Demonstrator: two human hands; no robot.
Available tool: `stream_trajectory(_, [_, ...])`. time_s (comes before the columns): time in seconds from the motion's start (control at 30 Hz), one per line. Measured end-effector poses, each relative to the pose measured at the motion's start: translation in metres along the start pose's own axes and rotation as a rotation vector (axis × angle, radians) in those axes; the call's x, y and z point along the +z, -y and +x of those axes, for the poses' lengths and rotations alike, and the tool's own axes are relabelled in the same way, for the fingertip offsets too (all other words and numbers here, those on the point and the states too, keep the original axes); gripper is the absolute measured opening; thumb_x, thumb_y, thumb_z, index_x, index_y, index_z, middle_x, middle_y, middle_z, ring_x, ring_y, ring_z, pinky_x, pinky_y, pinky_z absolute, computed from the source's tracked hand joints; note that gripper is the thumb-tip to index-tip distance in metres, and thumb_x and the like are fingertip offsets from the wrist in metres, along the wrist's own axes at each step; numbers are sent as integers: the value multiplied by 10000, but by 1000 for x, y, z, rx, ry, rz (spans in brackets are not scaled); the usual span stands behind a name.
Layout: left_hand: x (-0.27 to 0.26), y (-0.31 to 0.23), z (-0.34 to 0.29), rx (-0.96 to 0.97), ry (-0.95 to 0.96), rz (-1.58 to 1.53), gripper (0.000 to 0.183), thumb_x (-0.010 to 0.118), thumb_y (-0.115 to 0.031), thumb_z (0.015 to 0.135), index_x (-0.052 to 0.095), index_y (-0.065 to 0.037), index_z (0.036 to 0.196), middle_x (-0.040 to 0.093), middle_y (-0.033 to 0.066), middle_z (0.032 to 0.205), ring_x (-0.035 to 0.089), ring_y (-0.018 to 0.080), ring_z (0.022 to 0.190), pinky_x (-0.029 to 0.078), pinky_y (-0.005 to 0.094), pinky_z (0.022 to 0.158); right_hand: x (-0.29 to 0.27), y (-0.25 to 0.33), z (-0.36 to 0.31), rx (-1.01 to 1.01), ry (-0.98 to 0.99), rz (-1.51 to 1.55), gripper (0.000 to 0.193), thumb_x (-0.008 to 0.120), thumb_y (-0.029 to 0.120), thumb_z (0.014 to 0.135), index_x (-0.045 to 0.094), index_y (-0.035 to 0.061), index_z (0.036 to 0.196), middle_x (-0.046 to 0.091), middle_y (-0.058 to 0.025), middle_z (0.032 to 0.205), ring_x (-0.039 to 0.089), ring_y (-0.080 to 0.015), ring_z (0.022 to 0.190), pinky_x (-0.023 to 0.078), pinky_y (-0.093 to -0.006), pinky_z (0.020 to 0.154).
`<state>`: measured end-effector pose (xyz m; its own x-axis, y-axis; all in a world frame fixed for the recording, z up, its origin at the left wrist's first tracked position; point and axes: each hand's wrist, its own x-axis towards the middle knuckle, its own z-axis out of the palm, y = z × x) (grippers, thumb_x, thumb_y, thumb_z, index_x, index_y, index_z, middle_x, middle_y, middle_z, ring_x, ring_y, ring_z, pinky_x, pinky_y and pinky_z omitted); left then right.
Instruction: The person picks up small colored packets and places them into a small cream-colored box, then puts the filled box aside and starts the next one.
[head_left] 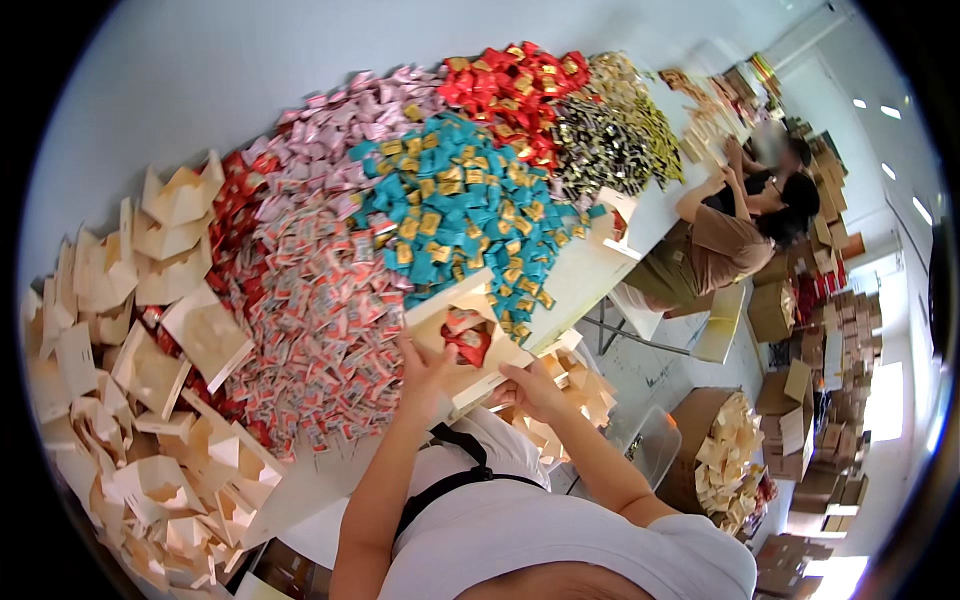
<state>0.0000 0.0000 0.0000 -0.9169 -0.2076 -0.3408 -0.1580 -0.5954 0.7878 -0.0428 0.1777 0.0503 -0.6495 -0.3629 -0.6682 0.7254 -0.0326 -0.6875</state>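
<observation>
Head view: clamping an open, angular cream paperboard box (425,325) between left hand (427,370) at its left side and right hand (535,390) at its right, at the white table's (572,314) near edge. Best kept level, pressing walls lightly. Looks matte, with red and whitish wrapped packets (470,345) inside.

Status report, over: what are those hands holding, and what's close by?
Left hand and right hand on cream box. Red packet inside. Teal packets heaped just beyond.
</observation>
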Motion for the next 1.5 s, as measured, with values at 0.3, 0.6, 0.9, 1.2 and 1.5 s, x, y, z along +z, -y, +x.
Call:
stream_trajectory(0.3, [25,15,-8,-357,170,189,606,570,-289,850,243,-134,1335,364,104,1312,450,202,1115,401,380,884,-218,65,172,-442,-251,416,186,495,58,804,472,84,621,447,-37,531,446,-153,464,389,-284,444])
stream_trajectory(0.6, [-82,-37,-172,-125,-548,-60,373,545,-215,850,417,-113,1186,530,61,1113,553,191,951,465,333,785,-311,106,323,-633,-234,391,172,499,173,859,528,41,965,606,-71,891,566,-184,768,471,-250,667])
stream_trajectory(0.9, [-127,-46,-283,263,-1063,-537,273,530,-121,837,456,-98,1099,560,65,990,573,201,838,477,324,718,130,-70,131,-315,758,-623,304,603,197,822,503,47,1067,516,-9,771,533,-95,664,437,-217,569])
stream_trajectory(1.2, [-161,-8,-316,240,-1055,-652,340,561,-139,821,422,-95,1127,534,83,1031,552,228,876,471,349,745,313,-233,126,-439,724,-1135,553,638,207,737,391,2,1188,552,-75,721,553,-153,581,449,-281,501])
stream_trajectory(1.5, [-205,0,-272,-16,-908,-841,554,636,-276,791,307,-137,1215,323,156,1287,425,352,1120,416,590,839,289,-160,59,84,594,-605,584,493,19,741,247,32,1271,559,-144,849,525,-153,456,413,-284,363])
